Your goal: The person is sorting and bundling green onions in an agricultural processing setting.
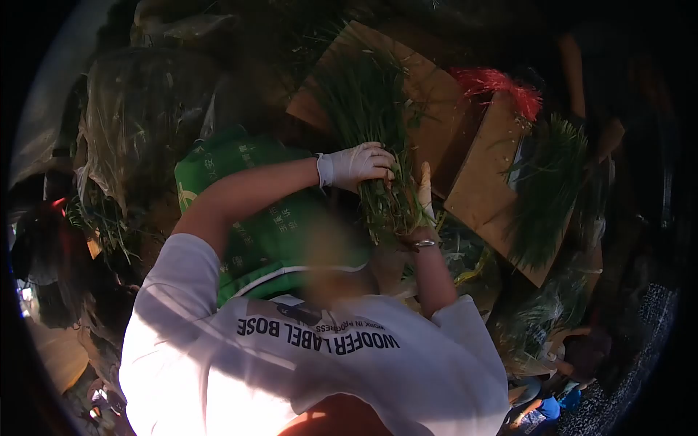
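A bunch of long, thin leafy greens stands out in front of me, its leaves pointing away and its stem ends toward my body. My left hand, in a white glove, wraps its fingers round the stems from the left. On the other side, my gloved right hand lies along the stem ends with its fingers stretched out, beside the bunch. Its thumb is hidden. A bracelet shows on the right wrist. Brown cardboard lies beneath and behind the leaves.
A green apron covers my lap. To the right, another bunch of greens rests on a cardboard piece, near red plastic strands. Clear plastic sheeting hangs at the left. Another person's hand is at the far right.
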{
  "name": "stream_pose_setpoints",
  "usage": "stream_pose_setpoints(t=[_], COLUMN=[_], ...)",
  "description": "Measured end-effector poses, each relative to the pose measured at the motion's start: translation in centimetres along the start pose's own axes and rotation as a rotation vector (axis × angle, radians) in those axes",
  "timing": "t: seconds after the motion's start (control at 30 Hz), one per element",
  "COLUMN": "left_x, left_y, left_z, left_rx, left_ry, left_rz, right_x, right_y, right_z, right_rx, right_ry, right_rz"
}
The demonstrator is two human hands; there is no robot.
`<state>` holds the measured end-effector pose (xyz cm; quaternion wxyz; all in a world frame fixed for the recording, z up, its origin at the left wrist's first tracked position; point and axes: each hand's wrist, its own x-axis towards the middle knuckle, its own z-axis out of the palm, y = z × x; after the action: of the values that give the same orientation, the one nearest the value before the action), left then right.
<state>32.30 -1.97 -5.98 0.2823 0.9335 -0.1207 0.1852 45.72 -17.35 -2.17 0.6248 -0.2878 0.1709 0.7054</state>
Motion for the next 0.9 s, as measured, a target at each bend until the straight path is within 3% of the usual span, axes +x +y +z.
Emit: stream_pose_setpoints(t=[0.03, 0.1, 0.13, 0.23, 0.4, 0.43, 0.5, 0.57, 0.6, 0.63, 0.7, 0.73, 0.77, 0.83, 0.87, 0.9], left_x=[-0.1, 0.0, -0.1, -0.3, 0.2, 0.4, 1.6, 2.7, 2.4, 1.6, -1.9, -3.2, -3.4, -2.1, -1.7, -1.0], left_y=[-0.2, -0.7, -0.7, -0.9, -0.3, 0.0, 1.7, 4.5, 5.3, 6.0, 6.1, 4.5, 5.1, 5.6, 4.6, 3.0], left_z=[0.4, 0.3, 0.4, 0.1, -1.2, -1.8, -3.6, -4.1, -3.2, -2.6, 0.9, 3.8, 3.8, 0.9, 1.1, 1.4], left_rx=[0.054, 0.074, 0.046, 0.002, -0.047, 0.012, 0.078, 0.459, 0.557, 0.29, -0.133, -0.839, -1.409, -2.41, -2.412, -2.375], left_ry=[-0.032, -0.075, -0.105, -0.119, -0.111, -0.171, -0.233, -0.291, -0.189, -0.062, 0.566, 0.901, 1.206, 0.894, 0.896, 0.829], left_rz=[0.033, 0.039, 0.008, -0.007, 0.036, -0.029, -0.096, -0.429, -0.614, -0.82, -0.926, -1.148, -1.534, -1.39, -1.387, -1.239], right_x=[0.5, 2.8, 3.6, 3.1, 1.5, 1.6, 2.1, 2.6, 1.6, 1.7, 2.4, 1.8, 2.0, 1.8, 1.4, 1.5], right_y=[-0.1, -0.4, -0.6, 0.2, 2.1, 2.1, 2.7, 3.1, 2.8, 2.7, 2.3, 2.4, 2.3, 2.2, 1.8, 1.2], right_z=[-0.6, -2.8, -3.9, -2.6, -2.1, -3.2, -5.4, -7.1, -5.3, -6.0, -7.5, -5.4, -5.4, -5.9, -6.2, -6.6], right_rx=[0.004, -0.268, -0.222, -0.219, -0.204, 0.414, 1.034, 0.29, 0.314, 0.317, 0.329, 0.42, 0.419, 0.057, -0.217, -0.221], right_ry=[0.007, 0.031, -0.009, -0.025, -0.315, -0.245, -0.159, -0.239, -0.366, -0.371, -0.398, -0.371, -0.372, -0.27, -0.194, -0.196], right_rz=[-0.007, -0.104, 0.058, 0.14, 0.312, 0.488, 0.644, 0.103, 0.2, 0.201, 0.283, 0.373, 0.373, 0.195, 0.135, 0.135])
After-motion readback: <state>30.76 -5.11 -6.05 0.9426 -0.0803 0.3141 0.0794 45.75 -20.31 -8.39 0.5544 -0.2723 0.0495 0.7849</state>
